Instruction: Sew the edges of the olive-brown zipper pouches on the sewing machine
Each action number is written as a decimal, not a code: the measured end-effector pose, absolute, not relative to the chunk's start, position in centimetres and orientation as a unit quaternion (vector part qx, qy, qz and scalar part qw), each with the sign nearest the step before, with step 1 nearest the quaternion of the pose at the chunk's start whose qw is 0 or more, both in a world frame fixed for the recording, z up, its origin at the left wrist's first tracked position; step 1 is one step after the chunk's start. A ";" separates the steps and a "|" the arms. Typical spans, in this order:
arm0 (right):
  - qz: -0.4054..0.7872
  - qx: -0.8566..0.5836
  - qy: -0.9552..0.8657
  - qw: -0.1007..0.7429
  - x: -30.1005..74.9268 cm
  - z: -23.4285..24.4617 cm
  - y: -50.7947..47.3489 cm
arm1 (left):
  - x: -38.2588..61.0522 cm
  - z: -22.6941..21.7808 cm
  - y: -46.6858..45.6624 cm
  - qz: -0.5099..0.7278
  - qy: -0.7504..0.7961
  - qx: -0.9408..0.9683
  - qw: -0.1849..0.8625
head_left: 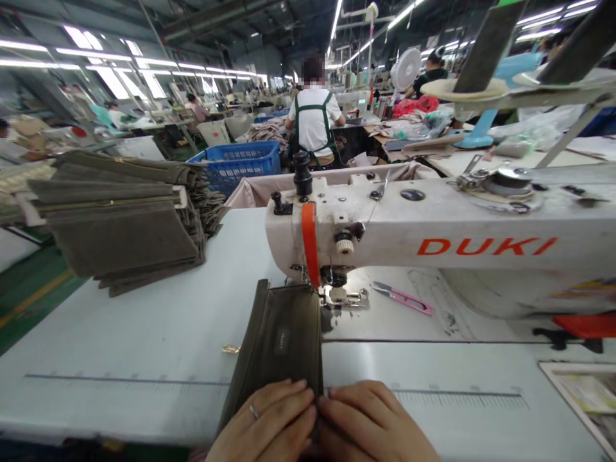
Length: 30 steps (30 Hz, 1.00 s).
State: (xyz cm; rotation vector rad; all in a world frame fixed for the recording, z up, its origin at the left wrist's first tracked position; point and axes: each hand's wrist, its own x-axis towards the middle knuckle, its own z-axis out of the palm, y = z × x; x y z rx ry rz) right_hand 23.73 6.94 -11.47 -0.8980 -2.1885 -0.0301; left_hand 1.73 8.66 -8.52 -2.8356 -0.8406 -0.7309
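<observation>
A dark olive fabric piece (291,327) with a small label patch lies on the sewing machine table, its far right corner by the presser foot (338,295). My left hand (269,420), a ring on one finger, grips its near end from above with the fingers together. Beside it my right hand (375,420) pinches the piece's right edge, and the fingertips of both hands almost meet there. The white sewing machine (385,221) stands just beyond. Pink thread snips (404,299) lie right of the presser foot, apart from both hands.
A tall stack of olive fabric pieces with zippers (125,224) sits at the table's left. A small gold-coloured bit (231,349) lies left of the piece. Behind are a blue crate (240,159) and a seated co-worker (315,119). Thread cones (488,48) stand upper right.
</observation>
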 end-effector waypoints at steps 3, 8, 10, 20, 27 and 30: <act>-0.024 -0.368 -0.829 0.420 23.3 -11.6 5.8 | 2.4 -7.8 8.4 -0.294 -0.286 -0.912 0.023; -0.027 -0.361 -0.828 0.428 23.1 -11.5 5.8 | 2.8 -7.1 8.1 -0.308 -0.275 -0.910 0.041; -0.027 -0.360 -0.825 0.436 23.1 -11.4 5.8 | 2.9 -7.7 8.0 -0.309 -0.293 -0.904 0.025; -0.001 -0.334 -0.846 0.414 24.1 -10.6 5.3 | 2.2 -9.3 7.1 -0.285 -0.325 -0.899 -0.068; 0.010 -0.335 -0.849 0.409 24.1 -10.3 5.4 | 1.7 -10.5 6.6 -0.306 -0.351 -0.881 -0.084; 0.014 -0.333 -0.851 0.406 24.2 -10.4 5.5 | 2.0 -9.8 6.8 -0.293 -0.334 -0.891 -0.099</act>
